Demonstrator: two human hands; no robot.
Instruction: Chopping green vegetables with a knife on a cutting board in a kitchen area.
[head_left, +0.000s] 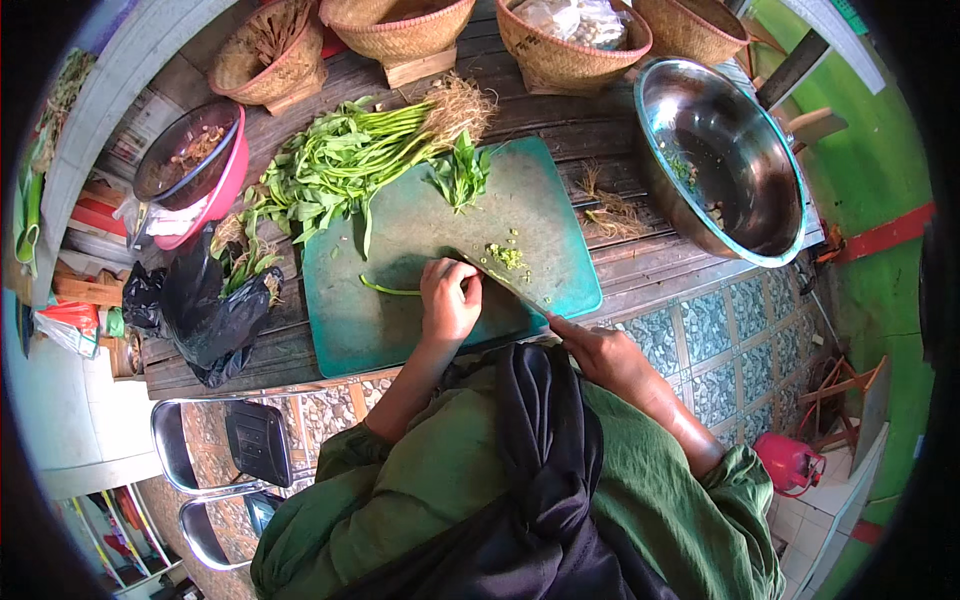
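Observation:
My left hand (451, 301) presses green stems against a green-rimmed cutting board (390, 322); one stem (388, 289) sticks out to its left. In my right hand (600, 345) is the handle of a knife (510, 286), whose blade slants up to my left fingertips. Chopped stem pieces (507, 256) lie just beyond the blade. A small bunch of cut leaves (461, 176) rests at the board's far edge. Behind and to the left spreads a large bundle of leafy greens (352, 150) with its roots (461, 105) still attached, partly overlapping the board.
A steel basin (750, 165) holding some chopped bits stands right on the wooden table (622, 262). Cut roots (611, 214) lie between it and the board. Woven baskets (574, 64) line the back. At left are a pink basin (238, 161) and a black plastic bag (214, 315).

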